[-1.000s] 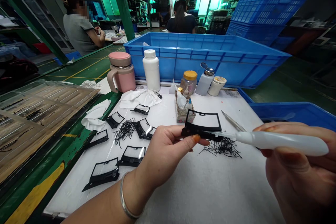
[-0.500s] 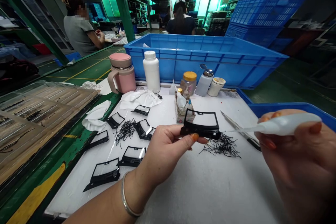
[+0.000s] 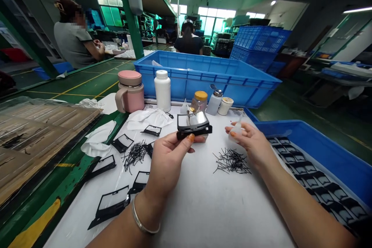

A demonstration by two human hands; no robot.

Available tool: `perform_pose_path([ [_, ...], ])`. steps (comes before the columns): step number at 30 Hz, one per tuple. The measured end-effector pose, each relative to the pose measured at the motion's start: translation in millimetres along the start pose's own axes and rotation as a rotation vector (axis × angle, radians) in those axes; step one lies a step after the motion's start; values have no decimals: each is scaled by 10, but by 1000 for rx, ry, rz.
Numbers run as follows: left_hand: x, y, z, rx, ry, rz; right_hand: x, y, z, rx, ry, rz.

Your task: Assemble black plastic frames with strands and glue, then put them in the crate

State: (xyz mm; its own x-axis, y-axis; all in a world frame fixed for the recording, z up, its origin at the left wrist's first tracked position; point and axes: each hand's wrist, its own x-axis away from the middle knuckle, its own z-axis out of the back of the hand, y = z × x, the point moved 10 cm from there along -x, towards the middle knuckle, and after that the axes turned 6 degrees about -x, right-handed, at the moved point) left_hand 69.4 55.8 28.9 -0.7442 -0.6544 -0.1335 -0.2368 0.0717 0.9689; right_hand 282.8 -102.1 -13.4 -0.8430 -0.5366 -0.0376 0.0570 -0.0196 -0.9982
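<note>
My left hand [image 3: 168,155] is closed on a black plastic frame [image 3: 194,128] with a clear window, raised above the white work surface [image 3: 203,209]. In my right hand [image 3: 250,139] is a small translucent squeeze bottle [image 3: 236,131], its thin nozzle pointing up and apart from the frame. Below that hand lies a loose pile of short black strips [image 3: 232,161]. A second pile of black strips [image 3: 136,155] lies to the left, with several similar black frames [image 3: 112,201] around it.
A pink mug [image 3: 130,93], a white bottle [image 3: 162,91], a yellow-lidded jar [image 3: 200,101] and a pump bottle [image 3: 215,101] line the back. Behind them stands a large blue crate [image 3: 203,83]. Another blue bin [image 3: 328,143] holds rows of frames at right. Two people sit beyond.
My right hand has moved left and away from me, and the squeeze bottle has turned from level to nozzle up. The frame has shifted left and upward. The view now shows the right bin's contents.
</note>
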Motion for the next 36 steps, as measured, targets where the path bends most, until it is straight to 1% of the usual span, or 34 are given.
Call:
perform_pose_path([
  [3,-49,53,140,52,105,-15,-162,14,-155,96,-64,2],
  [6,-76,64,241,90,188,-19,-341,11,-218,161,-42,28],
  [9,-98,47,280,110,211,-10,-445,51,-236,210,-4,55],
  [13,-115,27,317,133,225,3,-447,58,-172,249,23,100],
  [16,-118,24,328,143,213,2,-378,-116,-26,253,62,171],
  [18,-120,24,311,130,179,-2,-278,-333,96,264,141,253],
  [20,-119,22,295,113,153,-5,-135,-564,132,278,211,341],
  [21,-118,23,291,107,147,-7,-66,-657,85,283,213,373],
  [23,-114,33,292,99,156,-17,36,-770,-134,295,148,397],
  [26,-112,48,313,79,196,-33,97,-819,-540,306,34,393],
  [29,-125,36,322,53,204,-41,74,-808,-865,336,-54,405],
  [32,-139,23,319,30,182,-51,35,-769,-1062,406,-104,431],
  [36,-131,59,293,-33,152,-78,41,-780,-1159,457,-116,477],
])
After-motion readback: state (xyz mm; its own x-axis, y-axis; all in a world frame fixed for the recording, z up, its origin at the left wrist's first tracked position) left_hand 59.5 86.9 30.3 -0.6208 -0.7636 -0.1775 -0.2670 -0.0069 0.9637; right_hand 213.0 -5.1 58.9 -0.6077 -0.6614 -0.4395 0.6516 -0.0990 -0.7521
